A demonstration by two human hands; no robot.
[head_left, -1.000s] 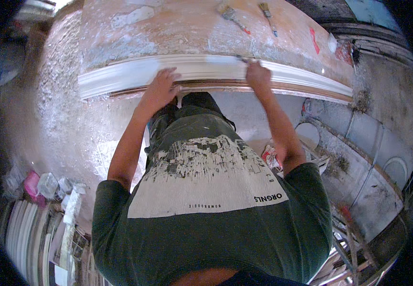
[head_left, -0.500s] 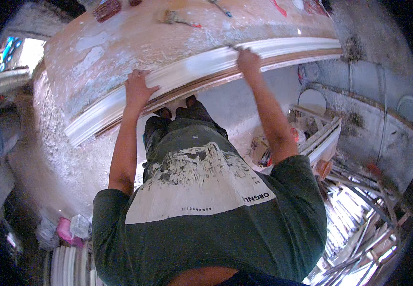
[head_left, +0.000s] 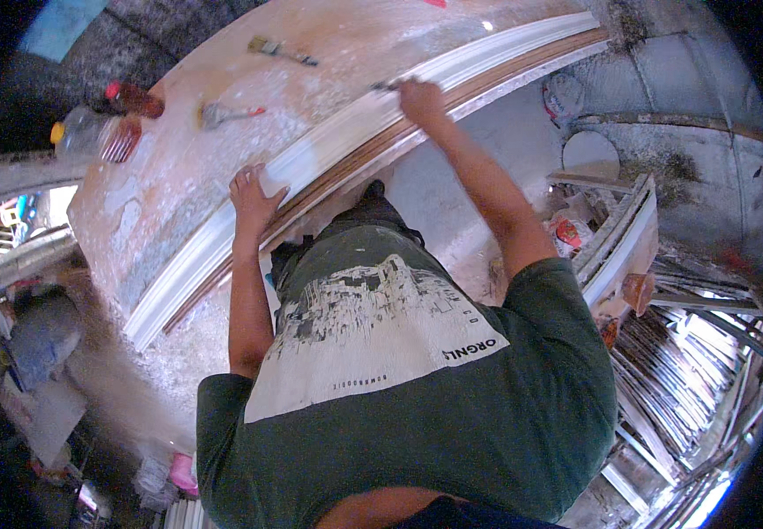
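A long white moulding (head_left: 333, 132) with stepped ridges lies slantwise along the near edge of the worktable (head_left: 161, 185). Brown wood (head_left: 346, 169) shows along its near side. My left hand (head_left: 258, 203) rests open on the white moulding toward its left end, thumb apart from the fingers. Farther right, my right hand (head_left: 422, 102) is closed around a small tool over the moulding. Only a dark tip (head_left: 385, 86) sticks out to the left of that fist; the rest is hidden and its kind cannot be made out.
Beyond the moulding lie a dark-handled paintbrush (head_left: 280, 50) and a red-handled paintbrush (head_left: 223, 115). A red-capped bottle (head_left: 141, 100), a reddish jar (head_left: 121, 139) and a yellow-capped bottle (head_left: 77, 134) stand at the far left. Right of me are a wooden frame (head_left: 615, 225) and piled strips (head_left: 672, 379).
The view has turned, so the moulding slants more steeply and bottles at the left have come into sight. My right hand sits slightly farther left along the moulding; the left stays on it.
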